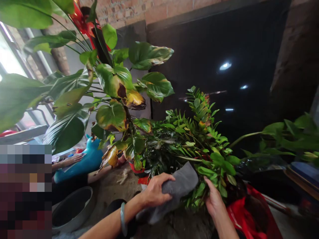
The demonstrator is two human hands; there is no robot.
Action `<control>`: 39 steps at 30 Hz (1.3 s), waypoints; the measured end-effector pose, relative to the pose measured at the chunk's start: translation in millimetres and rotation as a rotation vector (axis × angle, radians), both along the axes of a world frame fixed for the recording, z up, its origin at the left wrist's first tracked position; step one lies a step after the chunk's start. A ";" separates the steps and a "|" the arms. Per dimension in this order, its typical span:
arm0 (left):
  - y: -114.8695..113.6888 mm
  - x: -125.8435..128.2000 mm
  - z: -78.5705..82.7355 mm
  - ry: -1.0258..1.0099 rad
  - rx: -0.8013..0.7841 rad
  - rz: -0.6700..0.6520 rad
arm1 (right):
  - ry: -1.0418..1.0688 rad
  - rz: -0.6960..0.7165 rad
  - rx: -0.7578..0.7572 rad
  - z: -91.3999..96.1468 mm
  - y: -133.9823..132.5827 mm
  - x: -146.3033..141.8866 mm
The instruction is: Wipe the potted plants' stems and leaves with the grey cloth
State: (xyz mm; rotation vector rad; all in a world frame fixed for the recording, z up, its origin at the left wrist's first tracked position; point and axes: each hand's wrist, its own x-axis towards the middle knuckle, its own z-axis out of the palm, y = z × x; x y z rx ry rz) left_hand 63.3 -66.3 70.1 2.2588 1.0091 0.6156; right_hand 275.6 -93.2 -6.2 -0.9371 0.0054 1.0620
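Note:
A grey cloth (183, 182) hangs from my left hand (157, 191), which is closed on its upper part with thumb and index finger on the near side. The cloth lies against the leaves of a bushy green plant (206, 171) with small pointed leaflets. On the plant's near side, my right hand (215, 200) has its fingers curled at a leafy stem (198, 194); some of those fingers are hidden by the leaves. A pale bangle (123, 219) circles my left wrist.
A tall plant (112, 113) with broad, partly browned leaves stands at the left. Behind are a dark glossy panel (194, 66) and a brick wall (164, 11). A grey basin (72, 210), a blue object (91, 159) with another person's arms, and a red bag (259, 212) surround me.

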 end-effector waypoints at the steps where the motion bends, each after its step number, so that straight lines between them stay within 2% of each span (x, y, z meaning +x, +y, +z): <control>1: -5.3 -3.9 1.7 0.021 -0.005 -0.016 | -0.002 0.000 -0.005 -0.3 0.0 0.4; 3: -11.0 -6.7 14.8 -0.008 0.012 -0.004 | -0.005 -0.002 -0.011 -0.9 0.5 0.8; 5: -9.9 -3.3 35.5 -0.119 0.062 0.061 | -0.005 -0.007 -0.008 -1.2 1.4 0.7; 7: -3.3 3.3 54.5 -0.267 0.125 0.153 | -0.004 -0.008 -0.003 -0.9 2.2 0.3; 9: 5.7 9.2 62.9 -0.381 0.171 0.224 | 0.000 -0.005 0.000 0.2 2.4 -0.3; 11: 12.1 11.3 56.7 -0.385 0.157 0.241 | 0.006 0.002 -0.003 2.1 1.8 -0.8; 13: 11.0 7.9 39.0 -0.259 0.087 0.217 | 0.013 0.006 -0.005 4.4 0.6 -1.2; 16: -6.2 -5.7 9.8 0.016 -0.044 0.089 | 0.017 0.004 -0.003 7.1 -1.3 -0.7; 18: -20.9 -15.8 2.0 0.101 -0.089 0.010 | 0.012 0.005 0.003 7.4 -1.9 0.6; 20: -29.6 -21.8 8.7 0.086 -0.092 -0.016 | 0.001 0.007 0.006 6.3 -1.8 2.3; 22: -27.4 -21.8 26.6 -0.006 -0.055 0.026 | -0.007 0.012 0.006 4.4 -1.1 3.7; 25: -7.6 -13.2 55.3 -0.238 0.051 0.200 | -0.016 0.024 -0.005 1.6 0.2 3.4; 27: 6.9 -6.2 62.1 -0.359 0.108 0.298 | -0.024 0.034 -0.030 0.6 0.4 2.0; 29: 13.4 -1.5 54.0 -0.382 0.114 0.349 | -0.037 0.051 -0.061 0.3 -0.5 0.4; 31: 8.2 -1.4 35.2 -0.295 0.069 0.337 | -0.049 0.071 -0.084 0.6 -2.3 -0.4; 33: -5.6 -6.1 15.8 -0.140 -0.007 0.238 | -0.059 0.088 -0.100 1.2 -4.3 -0.2; 35: -20.6 -13.0 6.7 -0.003 -0.064 0.090 | -0.064 0.094 -0.112 2.1 -6.0 0.6; 37: -29.4 -17.1 12.7 0.034 -0.063 0.008 | -0.067 0.091 -0.114 3.0 -7.0 1.4; 39: -28.7 -15.3 30.3 -0.059 -0.004 0.053 | -0.067 0.088 -0.104 3.9 -7.2 1.7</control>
